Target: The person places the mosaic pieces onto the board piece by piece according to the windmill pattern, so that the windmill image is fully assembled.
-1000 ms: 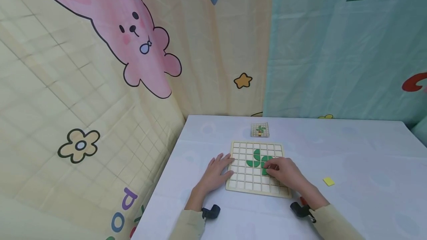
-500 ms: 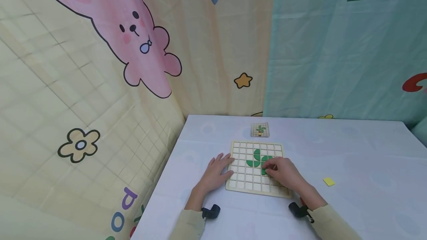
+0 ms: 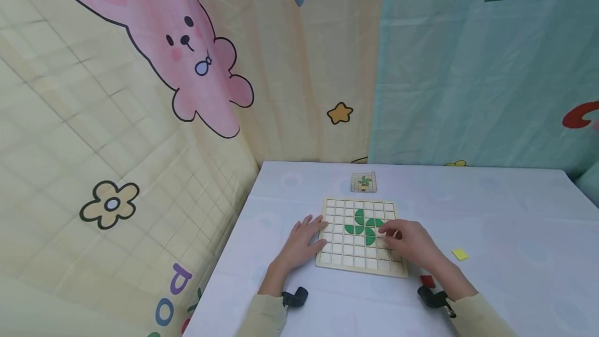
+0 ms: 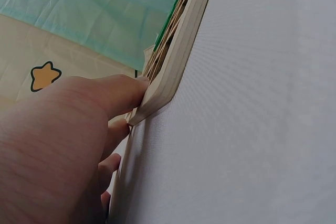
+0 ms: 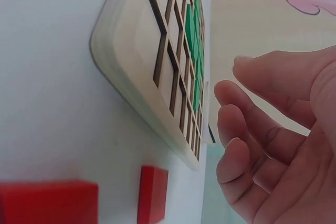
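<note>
A square wooden grid board lies on the white table. Several green curved-edge pieces sit in its middle cells, forming a pinwheel shape. My left hand rests at the board's left side with fingers spread; in the left wrist view the thumb touches the board's edge. Over the right part of the board is my right hand. Seen from the right wrist, its fingers are loosely bent, thumb and fingertips apart, with nothing between them.
Behind the board lies a small pattern card with a green design. A yellow square piece is at the right. Close to the board's near right corner are red blocks, partly hidden by my right wrist in the head view.
My right hand has drawn back to the right from the green pieces, uncovering the lower right ones and a red block near the wrist. The left hand has stayed in place.
</note>
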`<control>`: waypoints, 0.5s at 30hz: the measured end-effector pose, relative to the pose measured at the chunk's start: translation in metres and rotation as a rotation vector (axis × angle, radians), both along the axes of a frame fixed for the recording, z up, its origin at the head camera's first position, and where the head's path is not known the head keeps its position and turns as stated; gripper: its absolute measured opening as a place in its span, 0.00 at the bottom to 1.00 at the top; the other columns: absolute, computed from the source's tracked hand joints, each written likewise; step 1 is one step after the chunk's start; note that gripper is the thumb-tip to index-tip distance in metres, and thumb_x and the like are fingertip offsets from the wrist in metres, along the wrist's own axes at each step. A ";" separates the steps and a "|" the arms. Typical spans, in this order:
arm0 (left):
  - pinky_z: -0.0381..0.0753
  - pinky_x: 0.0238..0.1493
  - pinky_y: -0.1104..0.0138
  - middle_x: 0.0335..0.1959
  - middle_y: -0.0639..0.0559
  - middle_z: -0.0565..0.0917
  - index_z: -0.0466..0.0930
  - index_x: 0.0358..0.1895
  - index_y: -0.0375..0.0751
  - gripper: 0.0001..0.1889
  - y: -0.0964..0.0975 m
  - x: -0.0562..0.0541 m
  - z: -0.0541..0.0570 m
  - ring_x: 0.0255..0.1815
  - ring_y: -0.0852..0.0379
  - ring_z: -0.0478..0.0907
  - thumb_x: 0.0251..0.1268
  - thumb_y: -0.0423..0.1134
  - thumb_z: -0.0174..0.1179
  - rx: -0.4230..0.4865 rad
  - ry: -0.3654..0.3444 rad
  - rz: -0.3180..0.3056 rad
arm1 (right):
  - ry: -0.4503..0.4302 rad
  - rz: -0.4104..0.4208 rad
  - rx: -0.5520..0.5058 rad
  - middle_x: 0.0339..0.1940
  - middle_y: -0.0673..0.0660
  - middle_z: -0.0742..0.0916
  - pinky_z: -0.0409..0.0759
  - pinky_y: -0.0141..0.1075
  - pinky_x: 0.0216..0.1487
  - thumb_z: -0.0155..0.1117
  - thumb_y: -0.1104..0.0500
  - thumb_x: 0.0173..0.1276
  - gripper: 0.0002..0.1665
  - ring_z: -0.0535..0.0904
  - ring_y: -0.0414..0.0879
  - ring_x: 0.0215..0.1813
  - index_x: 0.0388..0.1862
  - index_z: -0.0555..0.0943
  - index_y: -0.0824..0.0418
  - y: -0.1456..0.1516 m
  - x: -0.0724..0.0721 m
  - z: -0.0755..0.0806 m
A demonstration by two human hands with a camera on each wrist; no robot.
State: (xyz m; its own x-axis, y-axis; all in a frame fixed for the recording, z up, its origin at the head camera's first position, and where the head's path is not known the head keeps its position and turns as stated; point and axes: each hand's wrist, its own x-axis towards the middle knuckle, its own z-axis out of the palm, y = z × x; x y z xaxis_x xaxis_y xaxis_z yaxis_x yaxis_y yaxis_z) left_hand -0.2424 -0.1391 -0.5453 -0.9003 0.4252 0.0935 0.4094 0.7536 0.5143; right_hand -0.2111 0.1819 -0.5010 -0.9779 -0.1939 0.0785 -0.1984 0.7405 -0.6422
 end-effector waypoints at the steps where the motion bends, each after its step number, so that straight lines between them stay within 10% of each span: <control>1: 0.42 0.79 0.48 0.79 0.56 0.60 0.67 0.75 0.55 0.28 0.000 0.000 0.000 0.82 0.49 0.45 0.75 0.53 0.54 0.003 -0.001 0.001 | 0.003 -0.003 0.001 0.34 0.46 0.83 0.77 0.36 0.32 0.69 0.62 0.66 0.11 0.76 0.44 0.35 0.46 0.88 0.53 0.002 0.001 0.001; 15: 0.42 0.79 0.47 0.79 0.56 0.60 0.68 0.75 0.54 0.28 0.001 -0.001 0.000 0.82 0.49 0.46 0.75 0.52 0.55 0.002 0.000 0.002 | 0.015 -0.038 0.046 0.41 0.49 0.85 0.80 0.35 0.31 0.72 0.62 0.64 0.16 0.78 0.46 0.41 0.52 0.86 0.55 0.040 0.013 0.004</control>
State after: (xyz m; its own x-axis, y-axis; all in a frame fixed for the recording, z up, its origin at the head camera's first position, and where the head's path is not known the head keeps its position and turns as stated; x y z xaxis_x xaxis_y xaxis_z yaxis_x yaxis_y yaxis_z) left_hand -0.2430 -0.1385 -0.5450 -0.9011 0.4234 0.0941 0.4079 0.7536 0.5155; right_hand -0.1977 0.2222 -0.4968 -0.9835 -0.1600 0.0848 -0.1784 0.7764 -0.6045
